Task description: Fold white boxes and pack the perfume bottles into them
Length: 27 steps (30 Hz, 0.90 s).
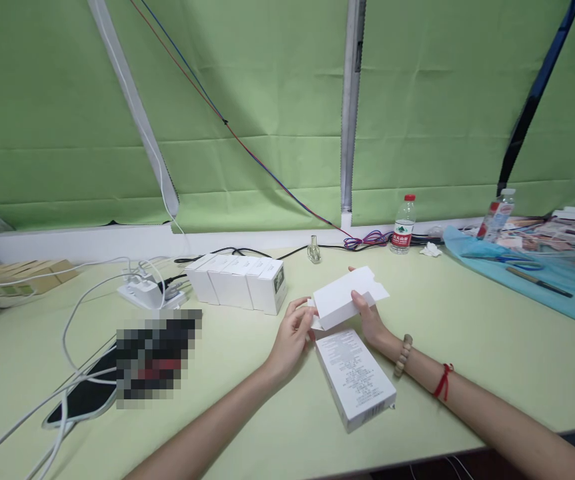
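A plain white carton (340,299) is held tilted above the table between both hands. My right hand (369,317) grips its right part, the thumb on the near side and the other fingers mostly hidden behind. At the carton's left end, my left hand (295,331) pinches a small flap with thumb and fingers. Below the hands lies a flat white box (355,377) with rows of printed text on its top. Left of the held carton, several white boxes (240,283) stand in a row, the right one with a dark picture on its end.
A power strip (150,293) with white cables sits on the left, beside a dark tablet-like object (87,383), partly blurred out. At the back stand a small glass bottle (313,250) and a red-capped water bottle (403,227). Blue sheeting (527,273) with clutter covers the right.
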Each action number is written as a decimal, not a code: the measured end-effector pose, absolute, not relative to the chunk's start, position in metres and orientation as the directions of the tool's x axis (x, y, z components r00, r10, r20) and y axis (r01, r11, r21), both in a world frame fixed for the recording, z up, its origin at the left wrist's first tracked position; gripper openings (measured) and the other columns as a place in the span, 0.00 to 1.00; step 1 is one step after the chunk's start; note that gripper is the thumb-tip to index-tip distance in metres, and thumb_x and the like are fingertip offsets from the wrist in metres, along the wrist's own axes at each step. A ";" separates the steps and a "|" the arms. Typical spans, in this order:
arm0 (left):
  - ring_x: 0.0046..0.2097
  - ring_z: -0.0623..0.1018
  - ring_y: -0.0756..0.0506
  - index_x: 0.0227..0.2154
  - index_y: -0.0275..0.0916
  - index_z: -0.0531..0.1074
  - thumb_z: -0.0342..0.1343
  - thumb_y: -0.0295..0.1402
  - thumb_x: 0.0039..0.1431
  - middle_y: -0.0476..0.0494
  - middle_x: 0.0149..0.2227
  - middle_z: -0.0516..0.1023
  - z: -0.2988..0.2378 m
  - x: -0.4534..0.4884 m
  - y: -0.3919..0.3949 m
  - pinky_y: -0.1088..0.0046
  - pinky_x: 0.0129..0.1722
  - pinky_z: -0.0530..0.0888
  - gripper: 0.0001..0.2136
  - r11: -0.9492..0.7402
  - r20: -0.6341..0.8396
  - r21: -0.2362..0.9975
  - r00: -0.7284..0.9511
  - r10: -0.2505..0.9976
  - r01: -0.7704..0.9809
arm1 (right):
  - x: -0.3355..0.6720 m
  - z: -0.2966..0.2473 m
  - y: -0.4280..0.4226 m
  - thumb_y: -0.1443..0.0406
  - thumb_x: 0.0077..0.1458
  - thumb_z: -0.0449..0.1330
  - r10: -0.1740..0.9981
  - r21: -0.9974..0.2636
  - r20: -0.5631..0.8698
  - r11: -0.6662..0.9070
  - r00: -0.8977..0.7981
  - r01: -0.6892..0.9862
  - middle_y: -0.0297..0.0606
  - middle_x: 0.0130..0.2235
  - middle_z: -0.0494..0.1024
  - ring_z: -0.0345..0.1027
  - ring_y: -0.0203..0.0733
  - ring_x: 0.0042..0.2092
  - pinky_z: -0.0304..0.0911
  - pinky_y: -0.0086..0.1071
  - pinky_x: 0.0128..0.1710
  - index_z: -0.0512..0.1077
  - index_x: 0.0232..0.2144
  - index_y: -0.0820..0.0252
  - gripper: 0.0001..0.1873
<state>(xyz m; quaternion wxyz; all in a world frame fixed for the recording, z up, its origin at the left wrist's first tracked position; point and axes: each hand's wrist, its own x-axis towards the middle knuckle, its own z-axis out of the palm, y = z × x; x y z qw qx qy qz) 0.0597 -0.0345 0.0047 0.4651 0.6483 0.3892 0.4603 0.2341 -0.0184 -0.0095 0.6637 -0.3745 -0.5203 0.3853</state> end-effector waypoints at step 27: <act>0.22 0.70 0.50 0.50 0.38 0.62 0.49 0.50 0.57 0.50 0.21 0.67 0.004 0.061 -0.035 0.80 0.15 0.61 0.24 -0.147 0.151 0.989 0.208 0.966 -0.035 | 0.228 0.003 -0.027 0.55 0.46 0.62 0.836 -0.838 0.546 0.543 0.056 0.053 0.42 0.44 0.70 0.65 0.47 0.43 0.62 0.43 0.47 0.53 0.58 0.56 0.39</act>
